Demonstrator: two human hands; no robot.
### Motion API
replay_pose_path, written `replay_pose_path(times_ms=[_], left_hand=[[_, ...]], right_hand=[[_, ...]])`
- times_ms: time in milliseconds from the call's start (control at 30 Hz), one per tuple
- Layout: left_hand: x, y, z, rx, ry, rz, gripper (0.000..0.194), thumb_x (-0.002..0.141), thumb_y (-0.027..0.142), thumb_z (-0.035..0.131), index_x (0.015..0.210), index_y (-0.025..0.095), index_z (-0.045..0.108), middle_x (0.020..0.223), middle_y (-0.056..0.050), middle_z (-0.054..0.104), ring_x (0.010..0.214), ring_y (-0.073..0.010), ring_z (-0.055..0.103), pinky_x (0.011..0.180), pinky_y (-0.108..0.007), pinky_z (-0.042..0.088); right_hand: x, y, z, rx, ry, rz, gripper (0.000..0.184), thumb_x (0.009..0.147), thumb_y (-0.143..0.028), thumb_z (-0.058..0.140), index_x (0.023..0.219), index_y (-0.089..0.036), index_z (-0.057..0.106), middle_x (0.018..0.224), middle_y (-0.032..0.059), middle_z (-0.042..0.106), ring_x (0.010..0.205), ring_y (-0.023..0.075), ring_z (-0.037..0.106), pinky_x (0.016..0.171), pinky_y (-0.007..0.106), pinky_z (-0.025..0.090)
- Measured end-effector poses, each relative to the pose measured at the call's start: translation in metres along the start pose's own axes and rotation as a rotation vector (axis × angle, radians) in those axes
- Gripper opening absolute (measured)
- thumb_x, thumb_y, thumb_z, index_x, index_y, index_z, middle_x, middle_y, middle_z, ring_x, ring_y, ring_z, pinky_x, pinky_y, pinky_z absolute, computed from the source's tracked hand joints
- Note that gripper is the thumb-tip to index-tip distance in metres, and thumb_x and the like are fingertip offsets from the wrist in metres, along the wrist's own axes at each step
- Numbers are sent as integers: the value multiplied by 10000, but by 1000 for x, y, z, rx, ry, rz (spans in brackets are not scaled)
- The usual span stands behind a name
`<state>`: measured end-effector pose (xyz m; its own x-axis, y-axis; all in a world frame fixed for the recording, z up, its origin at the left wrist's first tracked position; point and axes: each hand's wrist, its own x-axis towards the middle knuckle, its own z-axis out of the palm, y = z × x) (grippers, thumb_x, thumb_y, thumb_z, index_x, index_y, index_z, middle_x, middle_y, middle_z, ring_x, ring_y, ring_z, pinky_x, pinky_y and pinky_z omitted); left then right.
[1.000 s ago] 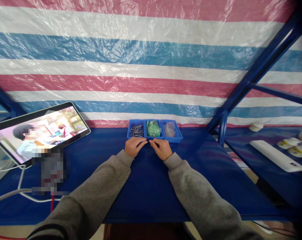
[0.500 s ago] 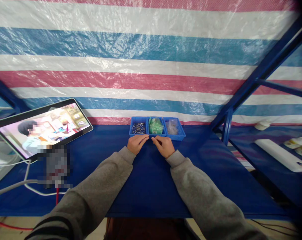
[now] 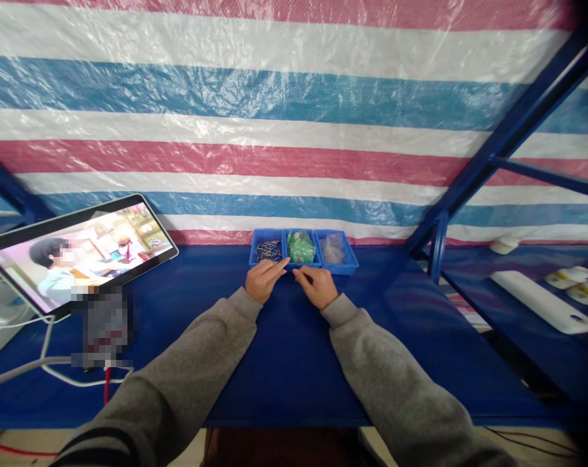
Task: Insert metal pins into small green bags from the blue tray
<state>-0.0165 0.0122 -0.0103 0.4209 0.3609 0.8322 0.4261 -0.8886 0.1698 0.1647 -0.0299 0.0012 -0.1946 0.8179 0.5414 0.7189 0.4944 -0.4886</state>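
Note:
My left hand point(image 3: 262, 280) is just in front of the left blue bin point(image 3: 260, 235), its index finger stretched forward and its other fingers drawn together. Opposite it, my right hand point(image 3: 319, 287) has thumb and index finger pinched, a small gap from the left fingertips. Whatever either pinch holds is too small to make out. Small shiny metal pieces like screws point(image 3: 268, 250) lie in the left bin. Green plastic packing point(image 3: 301, 248) fills the middle bin, and clear, colourless pieces or bags point(image 3: 332, 249) lie in the right bin point(image 3: 345, 268).
A tablet point(image 3: 99, 253) playing a video leans at the left, with a blurred-out device point(image 3: 106, 324) and cables before it. Blue frame bars point(image 3: 469, 175) rise at the right. Beyond them a long white object point(image 3: 541, 301) and several white rolls or cups point(image 3: 570, 277) lie on another blue surface.
My left index finger has lifted away from the other fingers. The right hand keeps its pinch almost in place. The whole view has shifted slightly.

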Motion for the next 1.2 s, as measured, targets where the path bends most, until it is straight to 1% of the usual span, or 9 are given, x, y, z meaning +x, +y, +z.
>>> replay_pose_path(times_ms=[167, 333, 567, 633, 700, 833, 1000, 1100, 1200], left_hand=[[-2, -1, 0, -59, 1, -28, 292, 896, 218, 452, 1161, 218, 575, 878, -58, 624, 804, -130, 585, 744, -267, 500], [-1, -1, 0, -87, -23, -47, 315, 929, 243, 356, 1125, 191, 597, 930, -84, 634, 861, -140, 602, 778, -275, 504], [-2, 0, 3, -50, -31, -148, 232, 896, 281, 457, 1030, 152, 595, 617, 2, 610, 592, -109, 584, 665, -240, 496], [-3, 0, 4, -35, -26, -163, 222, 889, 293, 472, 1001, 145, 594, 598, 9, 601, 568, -106, 582, 641, -230, 494], [-3, -1, 5, -28, -19, -149, 229, 888, 313, 471, 985, 147, 594, 671, -10, 637, 615, -112, 608, 659, -229, 500], [-4, -2, 6, -39, -6, -109, 236, 886, 337, 467, 973, 160, 597, 853, -43, 676, 726, -122, 642, 710, -228, 510], [-1, 2, 3, -61, -10, -112, 233, 861, 334, 516, 998, 164, 598, 778, -26, 675, 686, -118, 637, 705, -233, 514], [2, 5, 1, -87, -32, -79, 191, 864, 314, 513, 918, 168, 624, 797, -39, 674, 733, -132, 633, 728, -256, 512], [4, 7, 0, -91, -52, -58, 191, 883, 276, 476, 858, 163, 628, 795, -48, 665, 732, -133, 617, 723, -265, 500]], right_hand=[[0, 1, 1, 2, 7, 1, 413, 913, -397, 375, 628, -181, 582, 533, 11, 547, 510, 120, 505, 566, 230, 358], [0, 2, 1, 1, 13, 10, 399, 911, -394, 379, 651, -182, 594, 556, 17, 573, 528, 124, 529, 575, 229, 369], [-1, -3, -4, 63, 86, 34, 276, 904, -349, 403, 879, -175, 616, 656, 23, 616, 569, 134, 561, 584, 232, 394], [-2, -4, -4, 98, 64, 13, 266, 892, -358, 429, 943, -178, 617, 643, 16, 610, 566, 135, 558, 589, 235, 408], [-2, -5, -3, 124, 28, -10, 266, 881, -368, 451, 979, -186, 618, 646, 15, 613, 572, 138, 560, 599, 241, 423], [-2, -6, -1, 154, -3, -47, 244, 891, -347, 433, 922, -201, 625, 748, 36, 646, 659, 152, 593, 637, 249, 437], [-1, -5, -2, 125, 14, -26, 256, 910, -325, 388, 878, -196, 606, 707, 35, 636, 656, 154, 598, 625, 241, 424], [-1, -3, -2, 89, 51, 9, 282, 921, -329, 360, 849, -189, 593, 674, 33, 621, 627, 148, 588, 607, 233, 410], [-1, -2, -2, 68, 36, 17, 322, 929, -341, 338, 779, -188, 579, 621, 21, 596, 578, 133, 567, 585, 223, 395]])
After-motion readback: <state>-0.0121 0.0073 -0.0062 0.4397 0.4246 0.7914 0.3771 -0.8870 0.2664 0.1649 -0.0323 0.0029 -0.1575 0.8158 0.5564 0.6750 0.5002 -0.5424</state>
